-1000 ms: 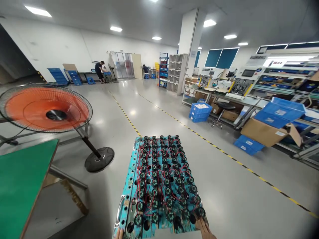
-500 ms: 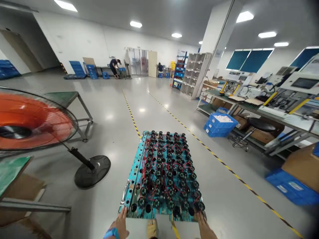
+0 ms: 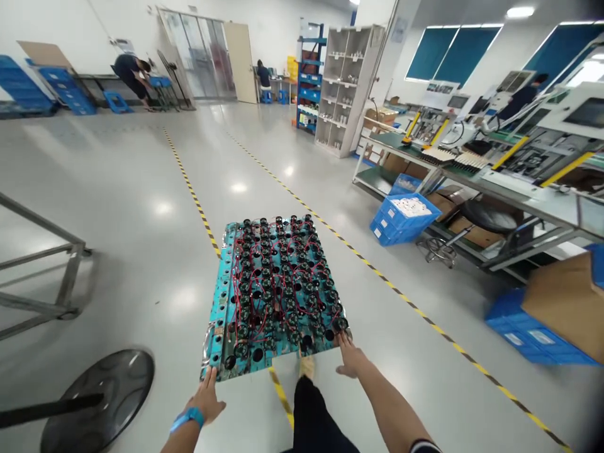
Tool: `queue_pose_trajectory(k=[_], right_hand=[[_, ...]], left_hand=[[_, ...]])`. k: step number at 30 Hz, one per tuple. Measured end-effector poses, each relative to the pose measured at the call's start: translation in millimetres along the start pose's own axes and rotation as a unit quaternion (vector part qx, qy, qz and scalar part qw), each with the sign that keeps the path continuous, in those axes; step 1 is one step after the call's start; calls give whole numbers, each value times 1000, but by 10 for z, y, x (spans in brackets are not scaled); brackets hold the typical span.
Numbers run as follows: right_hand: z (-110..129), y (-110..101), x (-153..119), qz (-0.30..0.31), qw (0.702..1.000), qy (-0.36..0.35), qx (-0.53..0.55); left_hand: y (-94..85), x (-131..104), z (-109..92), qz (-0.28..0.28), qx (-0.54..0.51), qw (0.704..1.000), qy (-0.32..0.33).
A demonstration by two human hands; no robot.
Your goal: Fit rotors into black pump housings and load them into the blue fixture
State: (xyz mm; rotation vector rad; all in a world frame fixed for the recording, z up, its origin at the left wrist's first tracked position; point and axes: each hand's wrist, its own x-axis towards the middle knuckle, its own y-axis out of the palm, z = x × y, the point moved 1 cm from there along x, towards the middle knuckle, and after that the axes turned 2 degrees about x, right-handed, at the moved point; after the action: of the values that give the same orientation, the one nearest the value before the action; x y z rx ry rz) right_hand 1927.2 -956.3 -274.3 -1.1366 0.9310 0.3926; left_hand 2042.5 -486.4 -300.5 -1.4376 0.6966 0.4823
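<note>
A teal board (image 3: 218, 308) with rows of round black parts and red wires lies in front of me, at the middle of the view. My left hand (image 3: 206, 397), with a blue band at the wrist, rests its fingertips at the board's near left corner. Against the near right corner are the fingers of my right hand (image 3: 350, 357). Both hands have their fingers stretched out and neither is wrapped round anything. What bears the board from below is hidden.
A black round fan base (image 3: 101, 406) and a metal table frame (image 3: 70, 277) stand at the left. Workbenches (image 3: 495, 195), a stool (image 3: 486, 217) and blue crates (image 3: 401, 220) line the right. Yellow-black tape (image 3: 401, 294) marks the floor. People are at the back.
The view has moved forward and tilted down. The orange fan head has left the picture, and its base is now nearer. The board sits further left in view, with both hands still at its near edge.
</note>
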Motion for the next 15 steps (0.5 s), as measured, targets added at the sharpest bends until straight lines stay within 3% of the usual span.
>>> queue_pose_trajectory(k=[5,15], right_hand=[[182,-1151,932,9,999,-22,-23],[534,-3337,3054,30,996,-57,-67]], left_hand=[[-872,932,-331,16,-15,999,-48],[-2344,2945,-707,17,-62,996,-62]])
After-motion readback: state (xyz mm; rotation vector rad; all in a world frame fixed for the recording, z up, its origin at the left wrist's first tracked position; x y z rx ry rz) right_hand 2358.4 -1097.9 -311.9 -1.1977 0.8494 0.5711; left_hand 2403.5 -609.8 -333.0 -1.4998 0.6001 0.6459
